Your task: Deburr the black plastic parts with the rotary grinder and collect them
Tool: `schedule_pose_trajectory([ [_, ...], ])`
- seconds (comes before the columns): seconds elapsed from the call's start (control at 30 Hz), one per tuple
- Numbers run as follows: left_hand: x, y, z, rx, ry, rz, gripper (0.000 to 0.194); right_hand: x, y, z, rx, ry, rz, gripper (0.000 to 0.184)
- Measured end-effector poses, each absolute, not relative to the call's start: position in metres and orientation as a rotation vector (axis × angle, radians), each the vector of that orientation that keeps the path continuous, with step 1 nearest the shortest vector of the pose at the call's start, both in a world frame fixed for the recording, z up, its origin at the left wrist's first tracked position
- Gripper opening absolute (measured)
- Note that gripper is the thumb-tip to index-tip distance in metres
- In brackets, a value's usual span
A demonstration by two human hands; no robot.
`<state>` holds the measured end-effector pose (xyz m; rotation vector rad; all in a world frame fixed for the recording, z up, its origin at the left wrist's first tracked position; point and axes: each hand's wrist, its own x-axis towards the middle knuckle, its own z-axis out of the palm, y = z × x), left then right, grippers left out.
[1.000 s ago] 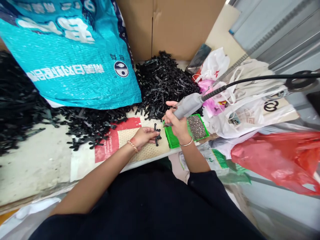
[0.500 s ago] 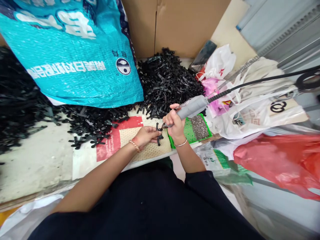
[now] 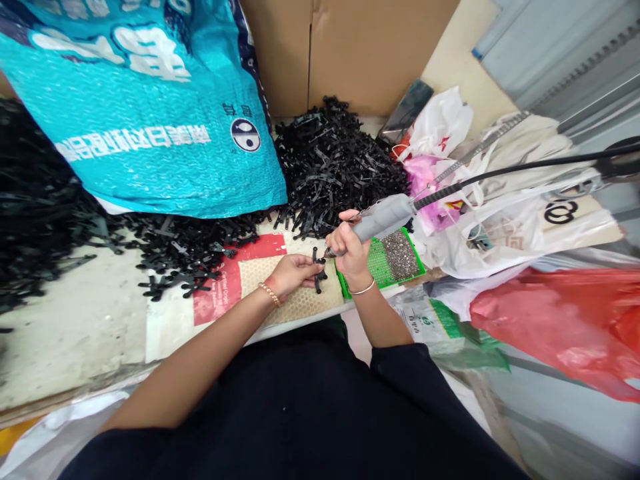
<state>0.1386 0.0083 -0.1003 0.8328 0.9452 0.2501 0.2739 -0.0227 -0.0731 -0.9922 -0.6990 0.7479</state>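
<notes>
Black part, place (head view): the small black part (image 3: 323, 274) was in the left hand (image 3: 295, 272), over the honeycomb-patterned pad (image 3: 305, 303) near the front edge of the surface (image 3: 75, 333).
Black part, axis: its long axis ran roughly front to back, one rounded end toward the rear edge, the other toward the front edge; short arms stuck out rightward.
Left grip: thumb and fingers were pinched together on the part.
Right grip: the fingers of the right hand (image 3: 350, 253) were wrapped around the grey power driver (image 3: 387, 217).
Driver, axis: it slanted, tip toward the part and the front edge, tail toward the rear right corner, where the black cable (image 3: 525, 163) left it.
Hidden: fingertips covered some of the part; whether the tip touched it could not be told.
Green tray: the green tray (image 3: 379, 264) sat at the front edge, right of the pad, partly behind the right hand; its small metal pieces were too tiny to identify.
Cut off: the blue bag (image 3: 175, 160) ran out of the top of the view, the left heap of black parts (image 3: 35, 200) out of its left side.
Rear edge: another black heap (image 3: 335, 167) lay against brown cardboard (image 3: 375, 53).
Room: plastic bags (image 3: 560, 320) crowded the right; a grey ridged wall (image 3: 560, 67) stood beyond.
</notes>
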Motion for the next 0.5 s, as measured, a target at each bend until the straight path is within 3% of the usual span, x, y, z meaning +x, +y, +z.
schedule_pose_trajectory([
  [0.5, 0.137, 0.009, -0.109, 0.846, 0.916, 0.239, 0.037, 0.273, -0.024, -0.085, -0.952, -0.729, 0.755, 0.041],
])
